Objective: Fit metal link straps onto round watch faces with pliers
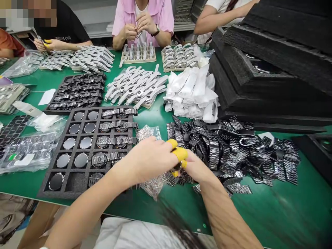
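My left hand (151,157) and my right hand (193,166) meet over the table, with yellow covers on some fingertips. Both are closed around a small dark item, mostly hidden by the fingers. Beneath them lies a clear bag of thin metal pins (153,186). To their left is a black foam tray (75,180) with round watch faces (81,160) in its compartments and black metal bands (116,140) across its right columns. One front compartment holds nothing. A heap of black metal bands (215,145) lies to the right of my hands.
White-wrapped bundles (192,90) and white-strapped watches (136,86) lie beyond my hands. Stacked black foam trays (264,100) rise at the right. Another filled foam tray (77,91) and plastic packs (28,148) are on the left. Several people sit across the green table (280,214).
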A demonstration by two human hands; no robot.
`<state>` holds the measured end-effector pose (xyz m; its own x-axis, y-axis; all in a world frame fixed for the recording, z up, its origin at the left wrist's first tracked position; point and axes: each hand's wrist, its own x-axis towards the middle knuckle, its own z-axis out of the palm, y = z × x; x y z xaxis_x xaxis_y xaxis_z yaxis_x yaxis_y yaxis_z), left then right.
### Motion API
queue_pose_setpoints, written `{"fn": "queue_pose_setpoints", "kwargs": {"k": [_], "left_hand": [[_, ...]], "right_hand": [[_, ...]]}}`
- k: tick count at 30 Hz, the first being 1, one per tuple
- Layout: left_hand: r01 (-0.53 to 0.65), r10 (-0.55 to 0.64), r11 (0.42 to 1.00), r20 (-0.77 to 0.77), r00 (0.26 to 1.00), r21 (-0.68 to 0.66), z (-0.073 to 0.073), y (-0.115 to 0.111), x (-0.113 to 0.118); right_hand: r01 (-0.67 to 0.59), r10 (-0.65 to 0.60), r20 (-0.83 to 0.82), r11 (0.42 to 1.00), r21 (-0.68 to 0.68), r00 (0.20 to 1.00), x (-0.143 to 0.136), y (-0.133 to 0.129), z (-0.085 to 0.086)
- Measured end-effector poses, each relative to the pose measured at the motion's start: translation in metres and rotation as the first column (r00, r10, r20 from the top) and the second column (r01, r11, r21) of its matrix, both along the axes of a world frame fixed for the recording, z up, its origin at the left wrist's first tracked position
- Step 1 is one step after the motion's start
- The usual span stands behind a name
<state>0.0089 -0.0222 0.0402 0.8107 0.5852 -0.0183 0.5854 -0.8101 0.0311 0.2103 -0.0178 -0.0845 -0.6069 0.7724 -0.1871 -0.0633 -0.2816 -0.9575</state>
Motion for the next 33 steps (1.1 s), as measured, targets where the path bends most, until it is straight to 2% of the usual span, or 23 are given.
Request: {"fn": "queue_pose_setpoints", "kwargs": {"k": [2,4,6,9,12,16,19,21,22,23,25,26,27,28,29,31,33], "left_hand": [[-0.038,0.038,0.999,-0.012,0.999,-0.015,-0.017,0.017,-0.004],[-0.063,0.064,0.997,0.015,0.998,-0.051,-0.036,0.023,-0.006],[-0.088,0.094,0.991,0.054,0.994,-0.099,-0.051,0.023,-0.005],[-0.133,0.16,0.973,0.132,0.978,-0.191,-0.065,0.019,-0.001],[-0.175,0.241,0.933,0.187,0.952,-0.314,-0.071,0.016,0.003],[-0.241,0.366,0.857,0.211,0.906,-0.455,-0.072,0.015,0.004],[-0.278,0.432,0.822,0.227,0.873,-0.497,-0.07,0.016,0.0],[-0.31,0.452,0.822,0.217,0.865,-0.477,-0.069,0.017,-0.003],[-0.332,0.459,0.828,0.206,0.864,-0.451,-0.069,0.017,-0.004],[-0.356,0.464,0.836,0.19,0.865,-0.417,-0.068,0.017,-0.004],[-0.391,0.457,0.855,0.139,0.878,-0.341,-0.069,0.017,-0.003],[-0.397,0.446,0.866,0.111,0.888,-0.304,-0.07,0.016,-0.002],[-0.395,0.431,0.878,0.088,0.898,-0.27,-0.072,0.016,-0.001],[-0.381,0.408,0.892,0.073,0.91,-0.242,-0.074,0.015,0.001],[-0.359,0.381,0.908,0.069,0.922,-0.217,-0.075,0.015,0.003],[-0.313,0.33,0.933,0.074,0.941,-0.178,-0.079,0.013,0.007],[-0.288,0.304,0.941,0.074,0.95,-0.177,-0.082,0.011,0.012]], "right_hand": [[0.147,-0.147,0.008,0.988,-0.044,0.989,0.005,0.005,0.001],[0.261,-0.262,0.007,0.962,-0.073,0.965,0.007,0.008,0.003],[0.328,-0.329,-0.005,0.942,-0.066,0.944,0.006,0.008,0.005],[0.389,-0.392,-0.032,0.919,-0.067,0.92,0.003,0.006,0.006],[0.417,-0.424,-0.069,0.904,-0.095,0.903,0.001,0.002,0.006],[0.394,-0.41,-0.13,0.91,-0.133,0.903,0.001,-0.003,0.006],[0.396,-0.41,-0.158,0.911,-0.113,0.898,0.0,-0.001,0.005],[0.435,-0.445,-0.147,0.896,-0.093,0.884,-0.003,0.003,0.004],[0.493,-0.498,-0.136,0.867,-0.074,0.856,-0.005,0.004,0.004],[0.578,-0.578,-0.13,0.815,-0.04,0.806,-0.007,0.004,0.006],[0.762,-0.744,-0.177,0.644,0.065,0.644,-0.011,0.0,0.013],[0.819,-0.786,-0.236,0.561,0.118,0.572,-0.012,-0.004,0.018],[0.839,-0.784,-0.299,0.52,0.161,0.544,-0.013,-0.011,0.024],[0.821,-0.742,-0.355,0.538,0.193,0.569,-0.014,-0.02,0.03],[0.765,-0.667,-0.386,0.608,0.214,0.638,-0.015,-0.029,0.034],[0.582,-0.48,-0.382,0.784,0.217,0.79,-0.021,-0.048,0.038],[0.353,-0.281,-0.327,0.917,0.187,0.902,-0.033,-0.061,0.032]]}}
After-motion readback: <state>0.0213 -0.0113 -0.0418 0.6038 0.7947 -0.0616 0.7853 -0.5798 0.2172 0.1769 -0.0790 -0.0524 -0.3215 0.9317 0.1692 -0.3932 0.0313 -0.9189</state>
